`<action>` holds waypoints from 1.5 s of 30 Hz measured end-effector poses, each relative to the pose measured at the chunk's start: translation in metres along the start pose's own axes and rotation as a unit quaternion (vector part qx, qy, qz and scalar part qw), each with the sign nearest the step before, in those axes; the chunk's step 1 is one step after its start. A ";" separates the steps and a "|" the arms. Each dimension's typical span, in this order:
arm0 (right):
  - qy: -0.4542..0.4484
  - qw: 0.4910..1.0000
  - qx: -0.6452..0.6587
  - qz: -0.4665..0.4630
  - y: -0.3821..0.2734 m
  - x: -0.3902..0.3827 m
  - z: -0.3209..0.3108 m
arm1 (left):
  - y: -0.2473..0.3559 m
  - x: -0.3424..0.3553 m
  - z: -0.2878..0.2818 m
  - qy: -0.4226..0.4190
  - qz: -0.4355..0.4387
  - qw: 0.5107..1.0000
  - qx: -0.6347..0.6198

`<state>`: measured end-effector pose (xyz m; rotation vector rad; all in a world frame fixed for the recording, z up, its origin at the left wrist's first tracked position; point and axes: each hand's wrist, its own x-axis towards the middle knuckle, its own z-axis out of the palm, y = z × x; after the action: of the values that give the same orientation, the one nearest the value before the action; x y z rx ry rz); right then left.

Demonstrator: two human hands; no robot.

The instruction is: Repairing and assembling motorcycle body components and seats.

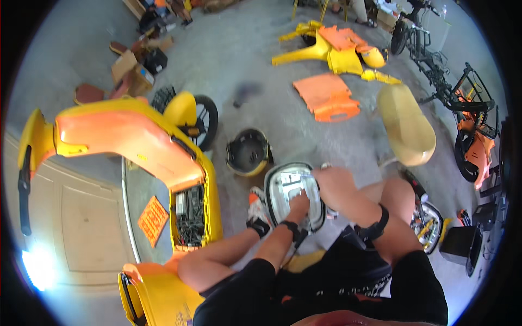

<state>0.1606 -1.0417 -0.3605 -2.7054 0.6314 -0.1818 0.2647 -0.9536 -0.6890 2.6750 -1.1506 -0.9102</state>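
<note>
Between my legs sits an oval, silvery-white shell [285,185] with a thick dark rim, like a lamp housing; its open side faces up. My left hand [299,204] reaches into it with the fingers curled closed, and whatever they hold is too small to make out. My right hand [330,178] is bent over the shell's upper right rim, its fingers curled and mostly hidden. A thin, pale line runs leftward from it over the shell, too faint to name. Dark bands circle both wrists.
A yellow-and-orange scooter body [130,130] curves along my left. Ahead lies an upturned helmet [248,152]. Loose orange panels [326,95] and yellow body parts [343,61] lie farther off. A tan seat [405,125] is at right, near a bare black frame [435,76] and a wheel [429,228].
</note>
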 end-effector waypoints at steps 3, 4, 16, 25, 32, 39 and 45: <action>0.016 1.000 -0.011 0.005 0.000 0.002 -0.001 | -0.013 0.026 0.029 -0.007 0.051 0.998 0.042; 0.014 1.000 -0.012 0.005 0.000 0.002 -0.001 | -0.020 0.035 0.038 -0.022 0.062 0.997 0.047; -0.019 0.999 0.016 -0.034 -0.003 -0.001 0.003 | -0.015 0.022 0.011 0.010 -0.004 1.000 -0.017; -0.010 0.999 0.015 -0.033 -0.004 -0.002 0.001 | -0.030 0.043 0.031 -0.005 0.018 0.998 -0.058; -0.009 1.000 0.007 -0.026 -0.003 -0.002 0.002 | -0.022 0.036 0.032 -0.004 -0.095 0.987 -0.130; -0.004 1.000 0.020 -0.023 0.000 -0.003 0.002 | -0.023 0.048 0.048 0.024 -0.057 0.995 -0.083; -0.023 1.000 0.016 -0.009 0.002 -0.004 -0.002 | -0.044 0.078 0.078 -0.011 -0.061 0.993 -0.104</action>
<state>0.1560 -1.0421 -0.3593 -2.6762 0.5871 -0.1326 0.2915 -0.9649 -0.8039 2.5941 -0.8494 -1.0180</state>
